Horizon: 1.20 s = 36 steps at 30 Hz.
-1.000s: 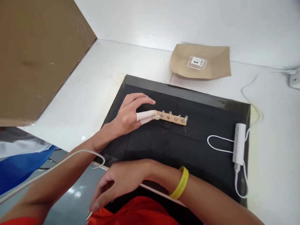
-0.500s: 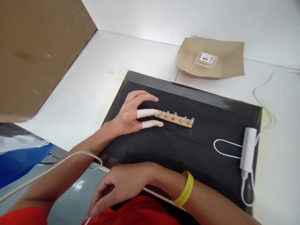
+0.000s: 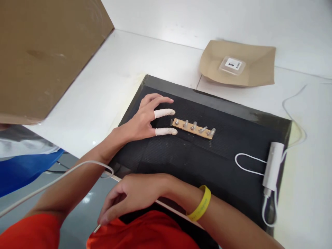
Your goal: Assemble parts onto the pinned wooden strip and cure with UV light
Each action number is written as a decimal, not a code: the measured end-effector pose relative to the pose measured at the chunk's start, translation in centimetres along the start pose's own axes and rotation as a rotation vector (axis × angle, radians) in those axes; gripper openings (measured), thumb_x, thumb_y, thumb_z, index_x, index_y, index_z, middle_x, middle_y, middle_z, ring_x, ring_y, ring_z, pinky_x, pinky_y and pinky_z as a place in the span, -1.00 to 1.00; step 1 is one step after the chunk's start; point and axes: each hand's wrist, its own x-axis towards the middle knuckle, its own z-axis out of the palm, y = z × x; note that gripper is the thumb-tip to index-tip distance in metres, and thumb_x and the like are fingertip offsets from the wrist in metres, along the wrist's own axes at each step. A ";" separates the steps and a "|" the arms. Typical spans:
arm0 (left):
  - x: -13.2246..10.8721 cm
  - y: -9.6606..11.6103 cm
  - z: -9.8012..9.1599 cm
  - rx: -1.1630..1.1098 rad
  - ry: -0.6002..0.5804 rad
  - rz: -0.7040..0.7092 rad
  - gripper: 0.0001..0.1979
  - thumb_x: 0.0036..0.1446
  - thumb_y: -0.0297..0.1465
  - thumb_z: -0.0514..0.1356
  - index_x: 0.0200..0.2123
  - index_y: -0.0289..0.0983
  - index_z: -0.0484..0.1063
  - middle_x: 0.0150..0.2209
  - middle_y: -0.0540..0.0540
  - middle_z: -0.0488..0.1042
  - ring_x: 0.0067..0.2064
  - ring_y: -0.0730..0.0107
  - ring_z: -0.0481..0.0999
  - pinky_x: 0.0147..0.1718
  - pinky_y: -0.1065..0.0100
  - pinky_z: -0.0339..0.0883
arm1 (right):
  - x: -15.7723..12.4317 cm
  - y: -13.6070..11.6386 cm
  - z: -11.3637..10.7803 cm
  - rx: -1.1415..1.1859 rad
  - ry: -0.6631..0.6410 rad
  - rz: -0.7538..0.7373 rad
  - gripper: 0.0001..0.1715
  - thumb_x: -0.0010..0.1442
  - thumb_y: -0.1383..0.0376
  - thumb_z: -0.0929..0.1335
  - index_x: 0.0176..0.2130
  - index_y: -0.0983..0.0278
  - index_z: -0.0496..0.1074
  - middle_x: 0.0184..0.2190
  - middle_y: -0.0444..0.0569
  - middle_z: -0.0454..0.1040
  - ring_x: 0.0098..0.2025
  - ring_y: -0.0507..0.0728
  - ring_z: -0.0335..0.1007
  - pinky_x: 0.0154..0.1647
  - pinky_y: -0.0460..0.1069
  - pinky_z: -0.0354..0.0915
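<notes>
My left hand [image 3: 144, 119] reaches over a black ridged mat [image 3: 181, 155], fingers apart and holding nothing; white finger cots cover its thumb and index finger. Just right of those fingertips lies a light tan strip [image 3: 189, 128] bearing several small metal parts, most with clear sleeve-like tubes [image 3: 195, 125] sticking up. A small, thin, clear piece [image 3: 171, 122] shows at the strip's left end; its kind is unclear. At the mat's front edge, my right hand [image 3: 127, 197] is closed, with a thin pale rod [image 3: 97, 228] poking out below its fingers. The rod's other end is hidden.
A white device [image 3: 273, 166] with white cables sits at the mat's right side. Behind the mat, a brown paper tray [image 3: 255, 69] holds a labelled clear plastic box [image 3: 232, 65]. A large brown board [image 3: 52, 52] stands at left. One white cable [image 3: 64, 176] crosses my left forearm.
My left index finger has lifted off the strip's left end, and the hand has drawn slightly back and away from it. My right hand keeps its closed pose. The whole view has shifted slightly.
</notes>
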 end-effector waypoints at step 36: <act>-2.6 3.6 -3.3 -0.063 -0.231 -0.041 -0.83 0.17 -0.13 0.44 -0.22 -0.03 0.71 0.20 -0.08 0.56 0.35 0.01 0.34 0.30 -0.04 0.08 | -0.2 0.7 0.5 -0.051 0.071 -0.017 -0.64 0.25 0.08 0.47 -0.11 0.31 0.57 -0.10 -0.06 0.59 -0.05 0.04 0.49 -0.05 -0.15 0.29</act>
